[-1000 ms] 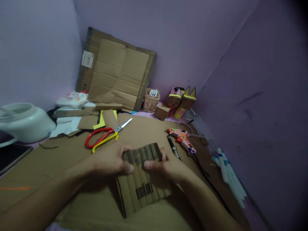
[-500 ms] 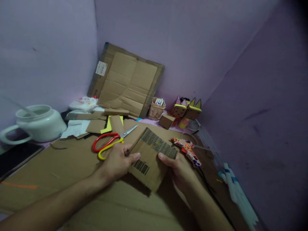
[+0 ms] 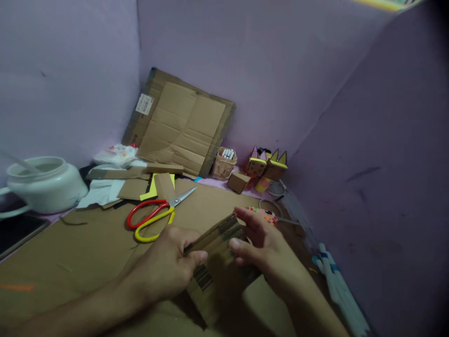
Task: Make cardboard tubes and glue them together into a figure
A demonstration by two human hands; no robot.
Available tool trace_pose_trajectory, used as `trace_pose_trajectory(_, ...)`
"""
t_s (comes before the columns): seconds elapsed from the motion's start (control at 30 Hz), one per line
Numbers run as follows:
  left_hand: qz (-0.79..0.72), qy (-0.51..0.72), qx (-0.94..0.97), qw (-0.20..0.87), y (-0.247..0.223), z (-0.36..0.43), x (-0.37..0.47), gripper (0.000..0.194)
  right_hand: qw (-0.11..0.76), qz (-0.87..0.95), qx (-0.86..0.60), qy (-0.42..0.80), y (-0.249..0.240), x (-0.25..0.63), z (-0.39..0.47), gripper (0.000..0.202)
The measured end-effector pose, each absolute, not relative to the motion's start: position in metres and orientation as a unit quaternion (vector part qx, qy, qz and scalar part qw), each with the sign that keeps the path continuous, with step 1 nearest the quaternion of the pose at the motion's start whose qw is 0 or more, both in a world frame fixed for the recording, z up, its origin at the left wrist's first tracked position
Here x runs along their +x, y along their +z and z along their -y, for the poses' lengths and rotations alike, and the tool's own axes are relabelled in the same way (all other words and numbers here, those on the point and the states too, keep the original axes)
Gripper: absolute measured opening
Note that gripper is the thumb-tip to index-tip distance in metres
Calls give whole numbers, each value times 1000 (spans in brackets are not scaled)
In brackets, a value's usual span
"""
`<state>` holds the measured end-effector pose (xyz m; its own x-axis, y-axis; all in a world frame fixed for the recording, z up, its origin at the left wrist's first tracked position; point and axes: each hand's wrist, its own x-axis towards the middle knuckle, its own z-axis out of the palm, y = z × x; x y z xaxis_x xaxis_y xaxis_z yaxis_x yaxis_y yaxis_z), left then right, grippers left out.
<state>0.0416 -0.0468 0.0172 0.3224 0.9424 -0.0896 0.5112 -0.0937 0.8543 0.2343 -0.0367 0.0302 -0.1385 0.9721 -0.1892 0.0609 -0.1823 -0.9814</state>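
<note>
A small brown cardboard piece with a printed barcode and a dark patterned strip is tilted above the table. My left hand pinches its left edge, thumb on the front near the barcode. At its upper right, my right hand has thumb and fingers spread, with the fingertips by the top corner and the thumb over the strip; whether they touch it is hard to tell. Scissors with red and yellow handles lie beyond my left hand. Partly hidden behind my right hand is a colourful patterned glue gun.
Large cardboard leans on the back wall. Near it stand a marker holder, a small cardboard box and eared figures. A white pot and a dark phone are at left, white sticks at right.
My right hand has loosened from the right edge, its fingers now spread near the top corner. The cardboard piece has tilted and lowered in view. The camera view has shifted slightly.
</note>
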Motion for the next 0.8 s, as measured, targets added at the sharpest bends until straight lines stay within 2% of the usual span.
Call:
trace_pose_trajectory(0.07,-521,252,694,428,19,47,44,22,370,498,-529,579,29,229,35,75)
trace_pose_trajectory(0.2,-520,256,678,452,20,47,47,23,329,511,-520,600,27,225,30,36)
trace_pose_trajectory(0.23,-519,259,673,459,19,47,48,23,323,509,-521,605,25,225,29,32)
trace_pose_trajectory(0.43,-524,264,647,486,18,47,49,20,305,484,-550,608,14,226,26,44)
trace_pose_trajectory(0.7,-529,261,603,537,14,39,55,19,342,475,-577,571,11,224,23,43)
trace_pose_trajectory(0.8,-495,254,626,547,15,34,48,26,344,466,-584,569,7,227,22,43)
